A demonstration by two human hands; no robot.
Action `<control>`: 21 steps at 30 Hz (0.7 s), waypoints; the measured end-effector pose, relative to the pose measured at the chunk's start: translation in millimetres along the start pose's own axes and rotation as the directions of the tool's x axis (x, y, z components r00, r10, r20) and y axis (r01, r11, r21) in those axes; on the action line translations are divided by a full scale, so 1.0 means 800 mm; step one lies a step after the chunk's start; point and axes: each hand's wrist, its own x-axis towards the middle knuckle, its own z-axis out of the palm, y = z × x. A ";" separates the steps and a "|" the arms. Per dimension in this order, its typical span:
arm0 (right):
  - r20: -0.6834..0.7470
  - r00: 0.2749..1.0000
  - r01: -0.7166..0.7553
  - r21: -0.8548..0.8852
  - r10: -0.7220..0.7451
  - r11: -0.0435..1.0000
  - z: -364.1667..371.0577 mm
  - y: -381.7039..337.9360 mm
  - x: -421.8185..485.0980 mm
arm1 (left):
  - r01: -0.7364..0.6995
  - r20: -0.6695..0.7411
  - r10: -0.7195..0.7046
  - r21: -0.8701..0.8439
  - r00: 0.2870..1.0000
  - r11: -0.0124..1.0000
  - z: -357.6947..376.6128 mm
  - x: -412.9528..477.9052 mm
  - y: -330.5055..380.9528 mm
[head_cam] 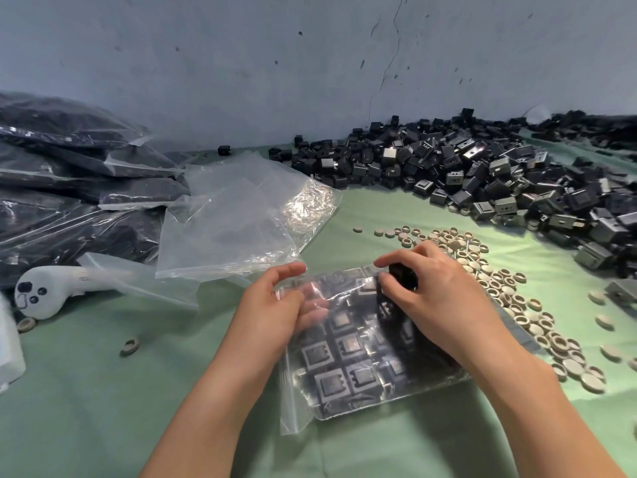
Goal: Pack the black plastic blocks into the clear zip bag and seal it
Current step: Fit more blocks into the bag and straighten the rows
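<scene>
A clear zip bag (348,384) lies on the green cloth in front of me, with several black plastic blocks in rows inside it. My left hand (275,305) is at the bag's open far edge, fingers partly inside under the film, thumb above it. At the bag's mouth my right hand (427,298) grips a black block (401,276) between thumb and fingers. A big heap of loose black blocks (482,174) spreads along the wall at the right.
Empty clear bags (241,215) lie left of centre. Filled bags of blocks (69,188) are stacked at far left. Beige round caps (510,298) are scattered right of the bag. A white handheld controller (44,291) lies at the left.
</scene>
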 end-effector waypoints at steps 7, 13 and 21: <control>0.081 0.996 0.011 0.148 -0.023 0.989 -0.014 0.002 -0.002 | 0.057 0.031 -0.053 -0.126 0.998 0.990 -0.005 0.004 -0.002; 0.416 0.909 -0.096 0.162 0.020 0.982 -0.032 0.000 -0.010 | 0.073 0.048 -0.066 -0.157 0.997 0.985 -0.004 0.010 -0.004; 0.312 0.950 -0.042 0.038 0.028 0.998 -0.023 -0.010 -0.014 | 0.069 0.067 -0.058 -0.175 0.996 0.982 -0.001 0.011 -0.006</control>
